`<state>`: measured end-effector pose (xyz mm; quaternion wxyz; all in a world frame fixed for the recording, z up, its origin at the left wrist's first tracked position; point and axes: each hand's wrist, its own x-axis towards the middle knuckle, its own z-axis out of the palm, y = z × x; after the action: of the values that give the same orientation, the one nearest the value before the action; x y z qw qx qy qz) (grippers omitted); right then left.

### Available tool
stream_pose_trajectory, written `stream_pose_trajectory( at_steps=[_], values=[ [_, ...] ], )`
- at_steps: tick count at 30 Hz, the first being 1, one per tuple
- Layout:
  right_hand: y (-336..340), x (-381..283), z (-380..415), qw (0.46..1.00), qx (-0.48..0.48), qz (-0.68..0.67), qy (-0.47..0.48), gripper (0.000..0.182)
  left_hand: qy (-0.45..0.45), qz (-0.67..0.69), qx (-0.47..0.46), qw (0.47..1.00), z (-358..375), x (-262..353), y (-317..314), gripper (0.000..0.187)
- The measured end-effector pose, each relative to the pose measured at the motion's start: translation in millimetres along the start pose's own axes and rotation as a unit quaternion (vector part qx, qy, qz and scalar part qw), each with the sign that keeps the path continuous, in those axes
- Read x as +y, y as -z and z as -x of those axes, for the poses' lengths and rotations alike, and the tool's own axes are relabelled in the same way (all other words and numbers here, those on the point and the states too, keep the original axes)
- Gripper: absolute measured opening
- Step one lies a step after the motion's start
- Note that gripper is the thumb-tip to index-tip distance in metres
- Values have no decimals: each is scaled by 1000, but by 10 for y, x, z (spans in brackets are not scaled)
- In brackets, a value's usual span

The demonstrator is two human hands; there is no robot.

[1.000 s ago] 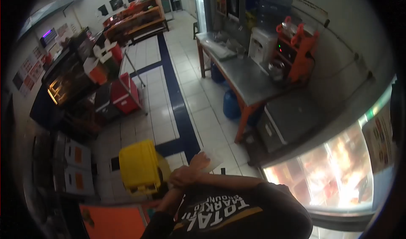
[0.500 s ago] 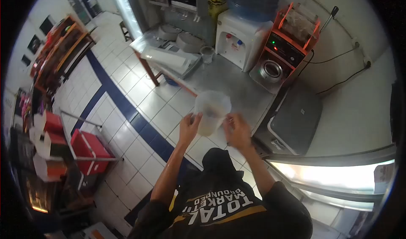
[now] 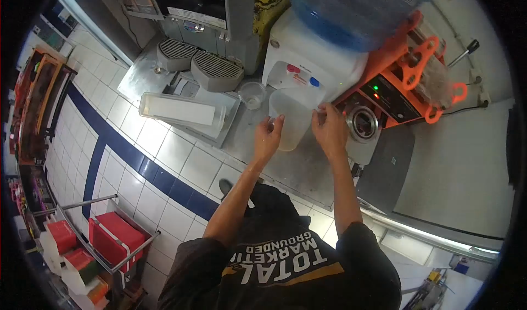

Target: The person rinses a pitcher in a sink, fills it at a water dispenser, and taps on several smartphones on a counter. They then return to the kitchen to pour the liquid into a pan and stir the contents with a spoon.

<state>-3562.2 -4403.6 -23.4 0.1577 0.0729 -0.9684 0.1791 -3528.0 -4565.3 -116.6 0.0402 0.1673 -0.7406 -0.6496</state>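
Observation:
A translucent plastic container (image 3: 293,120) is held upright between my hands over the metal counter, just in front of the white water dispenser (image 3: 307,63). My left hand (image 3: 268,136) grips its left side, fingers closed at the rim. On its right side, my right hand (image 3: 330,127) has its fingers closed at the edge. A small clear cup (image 3: 252,95) stands on the counter behind my left hand. The red and blue taps of the dispenser sit just above the container's rim.
An orange cup-sealing machine (image 3: 384,98) stands at the right of the dispenser. Grey drip trays (image 3: 217,70) and a rectangular clear container (image 3: 184,111) occupy the counter's left part. A cart with a red bin (image 3: 116,238) is at the lower left, on the tiled floor.
Both hands have carried the translucent container forward, from the counter's near edge to the water dispenser. The dispenser and sealing machine now appear closer.

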Motion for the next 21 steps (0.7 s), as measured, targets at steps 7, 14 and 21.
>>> stream_pose_trajectory(
  at_steps=[7,14,21],
  values=[
    [-494,282,-52,917,-172,-153,-326,28,-94,-31,-180,979,-793,-248,344,51],
    [-577,148,193,928,-64,-144,-338,20,-277,-428,-94,856,-1454,25,832,78],
    [-679,-174,210,844,-6,-301,-443,18,-205,-405,-143,880,-1676,137,952,84]
  ],
)
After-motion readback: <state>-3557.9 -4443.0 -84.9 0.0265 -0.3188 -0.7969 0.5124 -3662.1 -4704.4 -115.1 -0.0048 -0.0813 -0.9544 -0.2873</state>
